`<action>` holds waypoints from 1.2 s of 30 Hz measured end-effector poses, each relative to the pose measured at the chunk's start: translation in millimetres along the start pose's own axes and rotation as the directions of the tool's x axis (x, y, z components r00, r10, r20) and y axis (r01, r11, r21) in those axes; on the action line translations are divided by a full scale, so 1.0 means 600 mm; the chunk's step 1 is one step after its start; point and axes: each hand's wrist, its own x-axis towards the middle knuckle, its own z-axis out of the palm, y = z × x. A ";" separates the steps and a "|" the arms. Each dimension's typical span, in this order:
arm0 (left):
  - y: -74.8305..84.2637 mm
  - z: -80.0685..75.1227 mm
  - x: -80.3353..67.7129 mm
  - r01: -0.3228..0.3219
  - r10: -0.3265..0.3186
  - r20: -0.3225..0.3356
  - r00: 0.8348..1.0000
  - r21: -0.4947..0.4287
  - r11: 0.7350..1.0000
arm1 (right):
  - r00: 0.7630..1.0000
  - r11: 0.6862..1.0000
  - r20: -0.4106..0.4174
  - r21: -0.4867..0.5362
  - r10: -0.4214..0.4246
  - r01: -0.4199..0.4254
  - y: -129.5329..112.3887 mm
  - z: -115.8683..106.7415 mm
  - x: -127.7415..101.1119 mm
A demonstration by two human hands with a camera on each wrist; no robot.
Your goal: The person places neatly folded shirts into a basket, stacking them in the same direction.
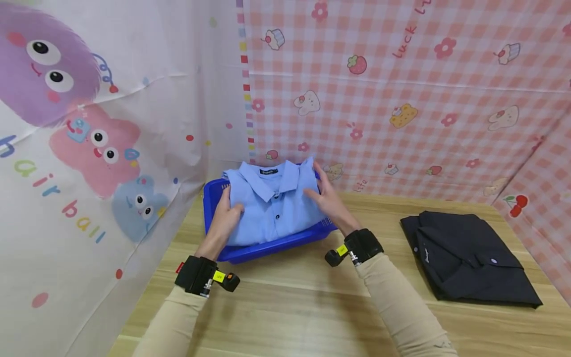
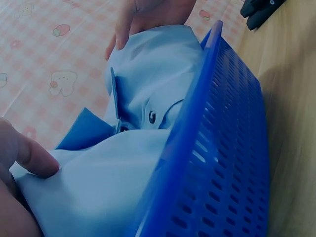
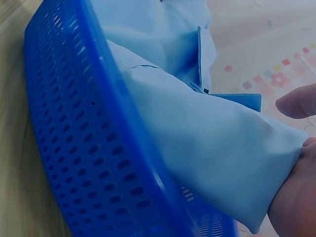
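Note:
A folded light blue collared shirt (image 1: 272, 208) lies in a blue perforated plastic basket (image 1: 267, 248) at the back left of the wooden table. My left hand (image 1: 229, 203) holds the shirt's left edge, with the thumb on top. My right hand (image 1: 314, 186) holds its right edge, fingers reaching toward the collar. In the left wrist view a thumb (image 2: 29, 158) presses the shirt (image 2: 108, 182) inside the basket wall (image 2: 222, 163). From the right wrist camera, my palm (image 3: 296, 197) sits against the folded end of the shirt (image 3: 217, 148), beside the basket (image 3: 74, 123).
A folded black collared shirt (image 1: 464, 258) lies on the table's right side. The wooden table (image 1: 290, 307) runs toward me in front of the basket. Patterned cloth backdrops close off the left, back and right, just behind the basket.

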 end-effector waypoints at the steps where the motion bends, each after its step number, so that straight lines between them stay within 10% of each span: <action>1: -0.002 0.000 0.000 0.001 -0.001 0.001 1.000 0.002 1.000 | 1.000 1.000 0.003 0.004 0.001 -0.001 0.002 0.002 0.000; 23: -0.014 0.006 -0.020 0.192 -0.195 0.036 0.980 0.069 0.979 | 0.998 0.984 0.062 -0.180 0.033 -0.021 0.040 0.021 -0.008; 36: -0.004 0.002 -0.022 0.286 -0.286 -0.031 0.958 -0.009 0.958 | 0.988 0.973 -0.076 -0.176 0.138 -0.149 0.036 0.004 -0.018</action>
